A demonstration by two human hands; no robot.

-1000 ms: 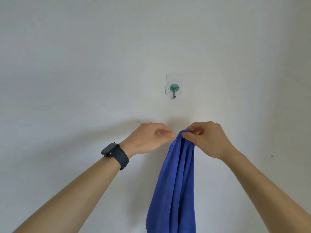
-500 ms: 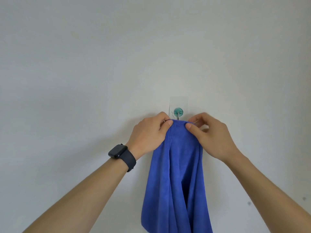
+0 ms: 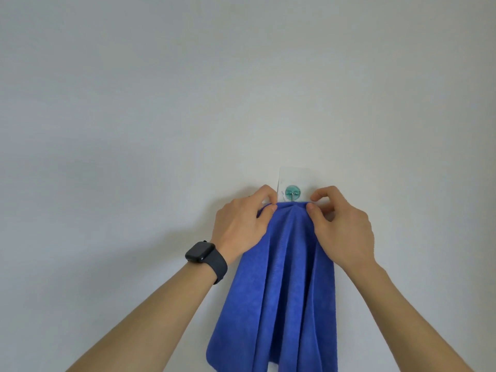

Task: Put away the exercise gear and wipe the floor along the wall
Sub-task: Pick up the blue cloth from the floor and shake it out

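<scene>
- Both hands have come up since a second ago: the left hand (image 3: 241, 226) and right hand (image 3: 341, 229) were well below the hook (image 3: 292, 193) and now sit just either side of it. The blue cloth (image 3: 287, 277) has come up with them and fans wider.
- Left hand: thumb and forefinger pinch the cloth's top edge just left of the hook, other fingers curled behind the fabric.
- Right hand: same pinch on the top edge just right of the hook.
- Cloth location: centre-right of frame. Its top edge is stretched between the two pinches and covers the lower tip of the hook. Cannot tell if it is actually caught on the hook.
- Surface: a plain matte grey-white wall (image 3: 161, 103) fills the whole frame.
- Hook: metal wire on a teal round disc, mounted on a clear square adhesive pad (image 3: 306, 175) stuck to the wall.
- Writing: faint marks at the pad's left edge, too small to read. Dark smartwatch (image 3: 201, 252) on the left wrist, screen dark.
- Edges: the cloth hangs in long folds and runs out of the bottom of frame, with its rounded lower-left corner visible near the bottom edge. Both forearms enter from the bottom corners.
- Room: wall runs unbroken across the upper half and down both sides of the frame.
</scene>
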